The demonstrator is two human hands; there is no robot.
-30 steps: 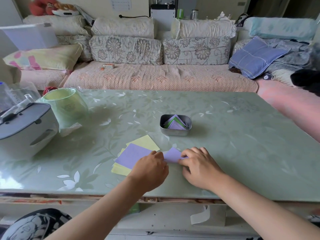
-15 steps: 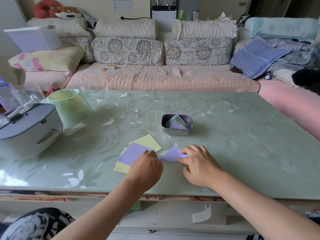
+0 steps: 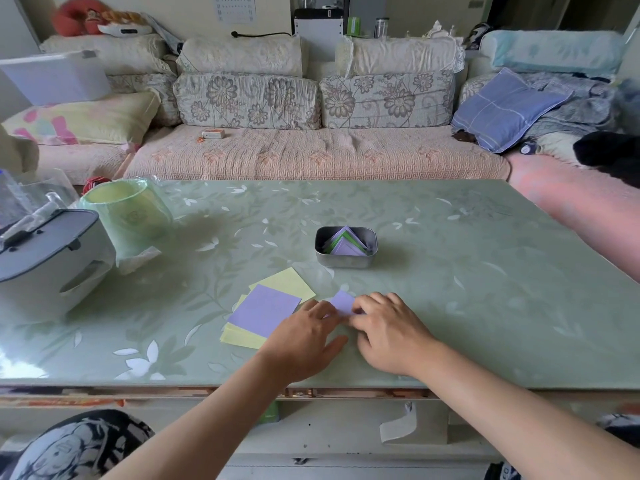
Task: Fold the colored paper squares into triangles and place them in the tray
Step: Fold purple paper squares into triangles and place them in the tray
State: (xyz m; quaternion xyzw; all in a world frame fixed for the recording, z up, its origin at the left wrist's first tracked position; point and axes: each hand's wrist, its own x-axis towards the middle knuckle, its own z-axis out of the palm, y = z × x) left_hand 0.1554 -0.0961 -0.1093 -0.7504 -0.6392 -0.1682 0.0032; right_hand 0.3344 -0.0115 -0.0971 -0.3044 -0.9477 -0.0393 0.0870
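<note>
Lilac paper square (image 3: 343, 301), partly folded, lies on the worktop (image 3: 485, 271) near its front edge, between both hands. The left hand (image 3: 304, 337) lies low, its fingers fairly straight and close together, tips touching the sheet's left edge, thumb splayed on the glass. The right hand (image 3: 388, 334) has its fingers curled over the sheet's near right part, tips pressed down on it; the thumb is hidden.

Just left of the hands is a loose stack of unfolded squares (image 3: 265, 313), lilac on top, yellow beneath. Beyond the hands, apart from them, stands a small metal tray (image 3: 343, 260) holding folded triangles (image 3: 344, 245), lilac and green.

At the worktop's left end stand a pale green cup (image 3: 128, 216) and a grey-and-white appliance (image 3: 45, 258). Behind is a sofa (image 3: 311, 157) with a small box (image 3: 213, 134) on it, its print too small to read. The wall sheet (image 3: 235, 6) is likewise illegible.
</note>
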